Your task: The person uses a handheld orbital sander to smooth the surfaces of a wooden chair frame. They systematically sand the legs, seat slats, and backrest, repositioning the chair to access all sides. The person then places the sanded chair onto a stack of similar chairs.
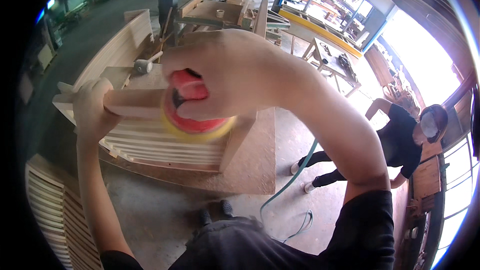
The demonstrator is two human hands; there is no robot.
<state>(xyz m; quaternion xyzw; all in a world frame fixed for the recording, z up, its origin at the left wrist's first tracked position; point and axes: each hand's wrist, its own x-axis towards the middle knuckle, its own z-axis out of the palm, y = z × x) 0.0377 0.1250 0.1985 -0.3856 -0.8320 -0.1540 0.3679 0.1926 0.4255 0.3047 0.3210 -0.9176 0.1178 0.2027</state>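
My right hand [230,72] grips a red round sander [192,105] with a yellow pad at its base, pressed against a pale wooden bar [132,104]. The other end of that bar sits in my left hand [95,107], fingers wrapped round it. The bar belongs to a slatted wooden frame [160,145] that stands on a chipboard sheet [250,165] in front of me. The sander's pad looks blurred.
A white mallet [145,65] lies behind the frame. Stacked curved slatted frames [50,205] lean at lower left. A green hose [290,185] trails over the concrete floor. Another person in black [400,145] crouches at right. Workbenches and timber fill the background.
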